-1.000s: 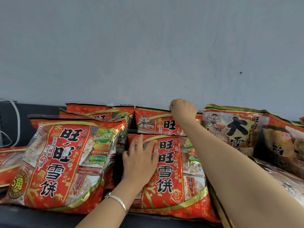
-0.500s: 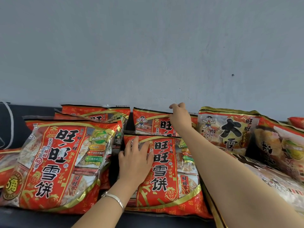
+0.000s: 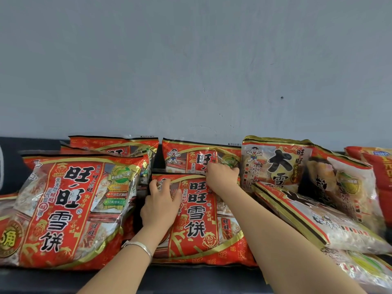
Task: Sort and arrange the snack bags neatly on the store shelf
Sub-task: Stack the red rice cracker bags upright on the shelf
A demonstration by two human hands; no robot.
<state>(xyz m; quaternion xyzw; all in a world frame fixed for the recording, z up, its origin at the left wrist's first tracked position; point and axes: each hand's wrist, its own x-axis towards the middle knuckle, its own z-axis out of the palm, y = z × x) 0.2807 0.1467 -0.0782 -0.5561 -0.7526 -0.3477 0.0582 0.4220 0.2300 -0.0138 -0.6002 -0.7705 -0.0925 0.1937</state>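
A red snack bag lies flat at the front middle of the dark shelf. My left hand rests on its left part, with the fingertips at its top left corner. My right hand has its fingers curled over the same bag's top right edge. Behind it stands a second red bag, leaning on the wall. A larger red bag lies to the left, with more red bags stacked behind it.
A gold-trimmed bag stands at the right rear. Pale bags lie tilted in front of it, close to my right forearm. More orange-red bags sit at the far right. A grey wall closes off the back.
My right hand came down from the rear bag's top edge to the front bag's top right edge. My left hand slid up toward that bag's top left corner.
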